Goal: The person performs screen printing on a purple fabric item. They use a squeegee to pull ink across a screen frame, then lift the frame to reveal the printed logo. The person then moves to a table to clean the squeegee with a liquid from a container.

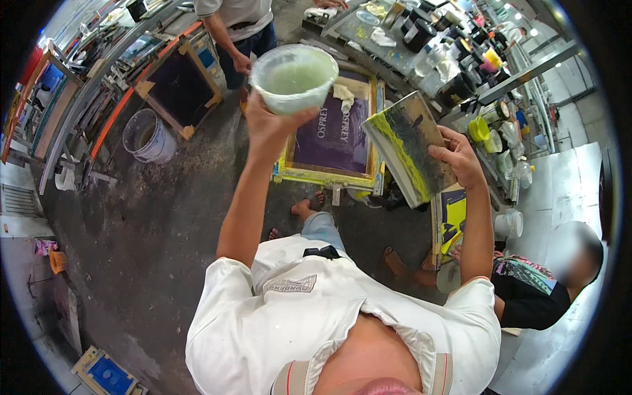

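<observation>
My left hand [266, 124] is raised and cups a translucent plastic bowl [293, 77] of pale green liquid from below. My right hand [457, 157] grips a flat squeegee board [408, 146] smeared with yellow and black ink, tilted on edge. Below and between both hands a wooden printing screen frame [327, 176] with a purple mesh and yellow-stained border lies on the floor. My bare feet show just below it.
A second person [238, 26] in a white shirt stands beyond the frame. Another person [536, 283] sits low at my right. A white bucket [150, 136] and leaning dark screen [178, 85] stand left. A cluttered bench with ink pots [454, 46] runs along the upper right.
</observation>
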Action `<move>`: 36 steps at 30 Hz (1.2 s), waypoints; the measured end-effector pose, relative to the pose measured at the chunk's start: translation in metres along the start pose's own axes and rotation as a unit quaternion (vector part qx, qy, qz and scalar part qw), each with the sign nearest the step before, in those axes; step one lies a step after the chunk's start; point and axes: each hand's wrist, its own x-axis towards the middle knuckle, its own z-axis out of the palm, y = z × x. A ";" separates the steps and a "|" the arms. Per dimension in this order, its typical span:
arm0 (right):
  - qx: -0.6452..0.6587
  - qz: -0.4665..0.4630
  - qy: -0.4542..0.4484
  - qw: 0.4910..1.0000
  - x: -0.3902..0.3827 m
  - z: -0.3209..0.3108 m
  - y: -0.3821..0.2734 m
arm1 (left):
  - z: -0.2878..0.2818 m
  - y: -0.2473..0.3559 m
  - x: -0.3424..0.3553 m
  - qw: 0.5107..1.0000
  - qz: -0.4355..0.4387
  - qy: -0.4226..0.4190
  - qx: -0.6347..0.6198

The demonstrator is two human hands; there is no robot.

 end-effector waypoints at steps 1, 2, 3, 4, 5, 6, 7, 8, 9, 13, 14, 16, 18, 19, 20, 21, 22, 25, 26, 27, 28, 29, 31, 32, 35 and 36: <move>-0.003 -0.011 0.021 1.000 0.009 0.009 0.007 | -0.008 0.010 -0.001 1.000 0.006 -0.002 -0.010; -0.072 -0.045 0.018 0.996 0.020 0.013 0.016 | -0.016 0.026 -0.001 0.999 0.023 -0.005 -0.024; -0.139 -0.071 0.026 0.987 0.032 0.013 0.042 | -0.022 0.030 0.000 1.000 0.029 -0.005 -0.002; -0.202 -0.094 0.033 0.974 0.045 0.013 0.070 | -0.026 0.026 -0.001 1.000 0.027 0.006 -0.010; -0.232 -0.085 0.033 0.968 0.057 0.026 0.089 | -0.032 0.023 -0.002 0.999 0.028 0.018 -0.014; -0.264 -0.075 0.033 0.961 0.067 0.043 0.104 | -0.039 0.021 -0.003 0.999 0.030 0.031 -0.019; -0.327 -0.108 0.028 0.938 0.081 0.056 0.124 | -0.048 0.017 -0.003 0.999 0.025 0.038 -0.008; -0.391 -0.136 0.024 0.910 0.092 0.068 0.143 | -0.057 0.012 -0.003 0.999 0.017 0.044 -0.001; -0.415 -0.184 0.018 0.891 0.106 0.080 0.161 | -0.065 0.009 -0.005 0.999 0.010 0.053 0.008; -0.428 -0.273 0.067 0.859 0.152 0.119 0.211 | -0.090 -0.002 -0.010 0.992 -0.025 0.120 0.029; -0.423 -0.265 0.072 0.864 0.164 0.127 0.216 | -0.096 -0.003 -0.013 0.989 -0.028 0.142 0.039; -0.416 -0.243 0.086 0.872 0.188 0.137 0.225 | -0.105 -0.009 -0.014 0.982 -0.031 0.173 0.063; -0.428 -0.244 0.081 0.866 0.212 0.138 0.233 | -0.111 -0.017 -0.014 0.976 -0.030 0.198 0.085; -0.432 -0.241 0.074 0.866 0.225 0.140 0.236 | -0.115 -0.020 -0.013 0.975 -0.031 0.199 0.091; -0.437 -0.239 0.067 0.865 0.236 0.143 0.237 | -0.121 -0.024 -0.009 0.974 -0.033 0.203 0.091; -0.438 -0.250 0.060 0.861 0.245 0.143 0.240 | -0.126 -0.028 -0.008 0.973 -0.041 0.210 0.089; -0.439 -0.261 0.054 0.858 0.255 0.144 0.242 | -0.130 -0.033 -0.007 0.971 -0.049 0.216 0.087; -0.457 -0.282 -0.010 0.843 0.265 0.138 0.248 | -0.136 -0.050 -0.001 0.967 -0.070 0.222 0.102; -0.466 -0.288 -0.039 0.836 0.266 0.135 0.248 | -0.136 -0.054 0.001 0.966 -0.081 0.225 0.101; -0.458 -0.283 -0.063 0.840 0.261 0.132 0.249 | -0.135 -0.058 0.003 0.968 -0.076 0.218 0.099; -0.450 -0.278 -0.086 0.844 0.251 0.128 0.250 | -0.131 -0.064 0.002 0.970 -0.070 0.210 0.098; -0.443 -0.275 -0.106 0.847 0.247 0.123 0.247 | -0.127 -0.068 0.005 0.973 -0.062 0.200 0.095; -0.419 -0.206 -0.165 0.869 0.253 0.108 0.238 | -0.122 -0.072 0.012 0.971 -0.088 0.204 0.087; -0.405 -0.171 -0.194 0.877 0.259 0.100 0.235 | -0.120 -0.074 0.014 0.970 -0.101 0.206 0.083; -0.349 -0.119 -0.191 0.910 0.286 0.093 0.245 | -0.121 -0.080 0.022 0.969 -0.103 0.211 0.079; -0.334 -0.105 -0.202 0.915 0.293 0.093 0.247 | -0.123 -0.081 0.025 0.965 -0.117 0.218 0.083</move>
